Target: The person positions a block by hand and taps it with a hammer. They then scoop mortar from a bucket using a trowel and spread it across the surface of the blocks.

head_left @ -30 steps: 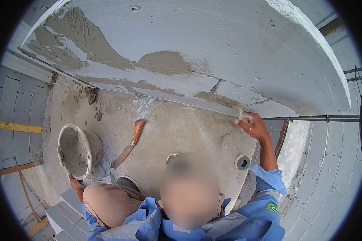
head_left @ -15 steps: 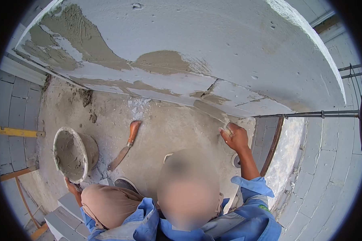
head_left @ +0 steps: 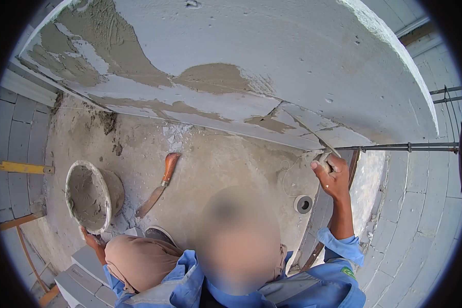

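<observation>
Right hand (head_left: 332,177) up by the lower edge of the big grey block wall (head_left: 292,61), fingers closed tight around a trowel handle (head_left: 324,163). Thin blade of the trowel (head_left: 315,134) slanting up from the fist, lying against the wall's bottom edge, right on a crack with wet brown mortar (head_left: 215,77) smeared near it. Left hand (head_left: 93,241) down low by the knee, resting at the rim of a round bucket (head_left: 90,197); cannot tell if open or closed. Bucket full of grey mortar, sitting on the dusty floor (head_left: 215,164). Second trowel with an orange handle (head_left: 159,185) lying flat on the floor, just beside the bucket. Small roll of tape (head_left: 303,204) on the floor below the right hand. Steel rod (head_left: 405,147) sticking out sideways, close to the right hand.
</observation>
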`<state>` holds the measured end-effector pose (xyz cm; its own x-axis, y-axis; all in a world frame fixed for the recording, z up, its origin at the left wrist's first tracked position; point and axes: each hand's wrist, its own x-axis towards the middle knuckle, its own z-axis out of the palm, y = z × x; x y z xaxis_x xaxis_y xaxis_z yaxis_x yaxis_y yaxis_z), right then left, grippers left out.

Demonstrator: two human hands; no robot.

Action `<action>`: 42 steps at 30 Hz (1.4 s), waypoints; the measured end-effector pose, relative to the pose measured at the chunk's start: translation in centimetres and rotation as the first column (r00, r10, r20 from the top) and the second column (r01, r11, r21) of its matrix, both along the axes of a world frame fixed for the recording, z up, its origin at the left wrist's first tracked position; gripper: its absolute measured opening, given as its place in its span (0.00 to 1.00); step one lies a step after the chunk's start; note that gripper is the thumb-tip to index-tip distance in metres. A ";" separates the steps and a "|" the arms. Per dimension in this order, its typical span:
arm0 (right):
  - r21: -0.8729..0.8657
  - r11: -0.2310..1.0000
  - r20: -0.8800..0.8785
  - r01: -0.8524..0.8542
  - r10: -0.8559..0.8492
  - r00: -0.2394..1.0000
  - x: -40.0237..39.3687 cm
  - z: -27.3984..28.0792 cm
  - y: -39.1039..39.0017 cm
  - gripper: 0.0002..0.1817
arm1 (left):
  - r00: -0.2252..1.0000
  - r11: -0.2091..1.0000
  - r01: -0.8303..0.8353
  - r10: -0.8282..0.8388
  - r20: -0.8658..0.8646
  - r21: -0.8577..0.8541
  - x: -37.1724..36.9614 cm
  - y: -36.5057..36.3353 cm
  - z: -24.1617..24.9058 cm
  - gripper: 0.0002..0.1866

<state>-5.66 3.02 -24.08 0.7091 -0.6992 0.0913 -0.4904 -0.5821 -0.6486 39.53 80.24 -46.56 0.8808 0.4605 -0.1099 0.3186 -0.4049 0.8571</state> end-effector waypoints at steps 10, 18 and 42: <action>-0.277 0.955 -0.112 -0.107 0.078 0.991 7.8 -15.3 3.1 0.19 | 0.999 0.967 0.020 -0.009 0.047 -0.254 0.7 1.4 -1.0 0.30; -0.350 0.934 0.109 -0.076 0.121 0.987 5.6 -9.3 0.8 0.12 | 0.984 0.871 -0.165 0.177 -0.017 -0.462 -2.0 -5.6 3.6 0.30; 0.141 0.990 0.007 0.010 -0.011 1.000 2.4 -2.9 -1.4 0.21 | 0.990 0.943 -0.141 0.144 -0.014 -0.301 -1.5 -3.8 2.7 0.31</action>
